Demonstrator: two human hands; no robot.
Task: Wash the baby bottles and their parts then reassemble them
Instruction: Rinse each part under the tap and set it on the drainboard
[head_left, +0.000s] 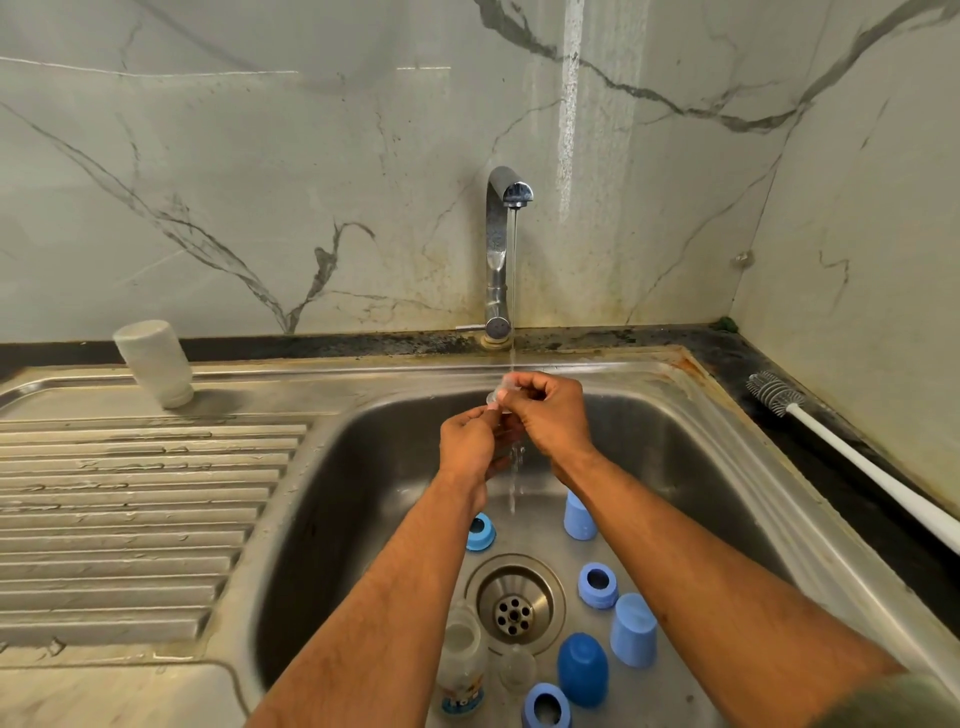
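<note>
Water runs in a thin stream from the tap (506, 249) straight onto both hands, which meet over the back of the sink (675, 415), probably so the runoff falls into the basin. The left hand (470, 444) and right hand (545, 413) each pinch a small clear teat (497, 393) between fingertips, seemingly stretching it under the flow to rinse it. It looks soft, transparent and glossy, and is hard to make out against the water.

Remaining parts wait on the sink floor around the drain (514, 605): a clear bottle (462, 660) lying near the front, blue collars (597, 584) with open centres, and blue caps (632, 630) standing mouth down. A long white bottle brush (852, 457) lies on the dark surface at the right, within reach. A white bottle (155, 364) stands upended at the back of the draining board, likely to drip dry.
</note>
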